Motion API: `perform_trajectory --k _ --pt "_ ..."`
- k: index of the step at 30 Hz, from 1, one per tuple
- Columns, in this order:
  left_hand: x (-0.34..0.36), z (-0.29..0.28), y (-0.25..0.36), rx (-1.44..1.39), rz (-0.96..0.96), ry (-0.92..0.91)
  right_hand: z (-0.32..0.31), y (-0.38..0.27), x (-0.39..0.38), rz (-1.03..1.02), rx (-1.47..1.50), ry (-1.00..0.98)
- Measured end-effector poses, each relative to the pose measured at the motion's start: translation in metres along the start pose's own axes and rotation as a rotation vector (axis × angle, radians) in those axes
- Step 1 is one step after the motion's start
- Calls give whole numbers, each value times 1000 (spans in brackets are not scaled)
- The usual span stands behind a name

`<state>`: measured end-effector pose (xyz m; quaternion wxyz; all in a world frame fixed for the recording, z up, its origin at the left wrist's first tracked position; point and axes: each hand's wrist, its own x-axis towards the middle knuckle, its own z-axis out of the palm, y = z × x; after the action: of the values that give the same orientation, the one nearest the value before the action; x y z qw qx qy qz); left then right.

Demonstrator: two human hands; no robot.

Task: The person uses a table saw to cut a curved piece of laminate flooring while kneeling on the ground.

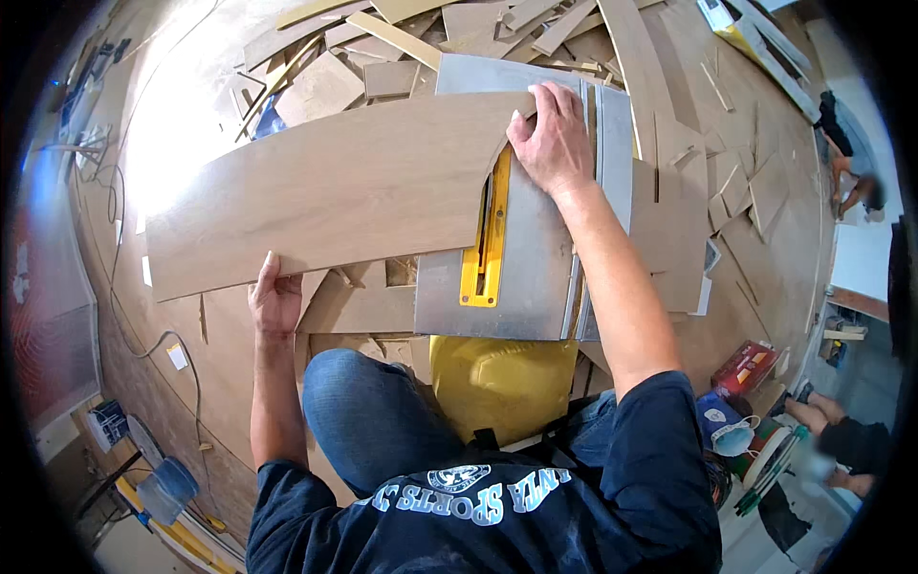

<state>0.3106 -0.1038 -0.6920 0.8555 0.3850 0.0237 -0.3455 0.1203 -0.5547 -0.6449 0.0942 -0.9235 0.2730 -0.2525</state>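
A long wood-look plank [325, 187] lies slantwise in front of me, its right end over the grey metal top of a table saw [540, 249]. My left hand [276, 298] pinches the plank's near edge, thumb on top and fingers mostly hidden beneath. On the far right corner, my right hand [553, 139] is closed, with its fingers curled over the edge. Beside that end shows the saw's yellow insert [494, 244] with a dark slot; I cannot make out the blade clearly. The saw's yellow body [497, 383] stands between my knees.
Plank offcuts [320, 88] are strewn beyond the saw, with more offcuts [760, 191] to its right. A cable [120, 258] winds along the floor at left. A red box [744, 368] sits at lower right. Two other people [851, 187] are at the far right edge.
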Motion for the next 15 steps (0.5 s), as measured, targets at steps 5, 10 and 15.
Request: perform_trajectory --k 5,10,15 --pt "-5 0 1 14 21 -48 -4 -3 -1 -23 10 -5" --pt "4 7 0 8 21 -53 -4 1 5 -8 18 12" --pt "15 9 -4 5 23 -47 -1 10 14 16 -56 -4"
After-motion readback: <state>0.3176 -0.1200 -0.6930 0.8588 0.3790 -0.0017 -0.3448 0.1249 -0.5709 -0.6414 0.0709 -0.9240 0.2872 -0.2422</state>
